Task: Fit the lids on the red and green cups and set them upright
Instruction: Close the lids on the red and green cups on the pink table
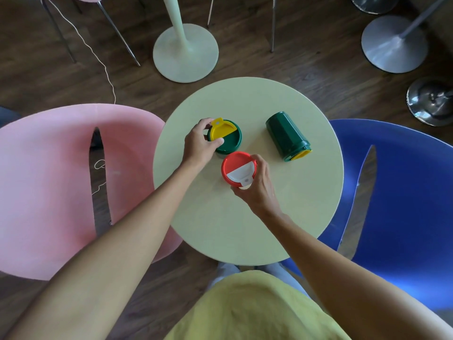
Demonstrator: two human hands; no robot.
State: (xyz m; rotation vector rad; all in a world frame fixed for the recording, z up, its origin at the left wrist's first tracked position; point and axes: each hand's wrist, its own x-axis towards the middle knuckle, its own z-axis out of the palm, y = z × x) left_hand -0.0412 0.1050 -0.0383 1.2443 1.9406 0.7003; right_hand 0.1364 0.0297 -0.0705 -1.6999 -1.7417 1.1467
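Note:
A green cup [229, 139] with a green and yellow lid stands upright on the round pale-yellow table [282, 212]. My left hand [199, 143] grips its left side, thumb on the lid rim. Just in front of it stands a red cup [236, 165], its red lid with a white flap facing up. My right hand [257, 187] holds this cup from the right and front. A second green cup [285, 134] lies on its side at the table's right, its lidded end with a yellow flap pointing toward me.
A pink chair [49, 180] stands left of the table and a blue chair [404, 192] to the right. Beyond the table are a pale table base [185, 54], metal chair legs, round metal bases and a thin cord on the wooden floor.

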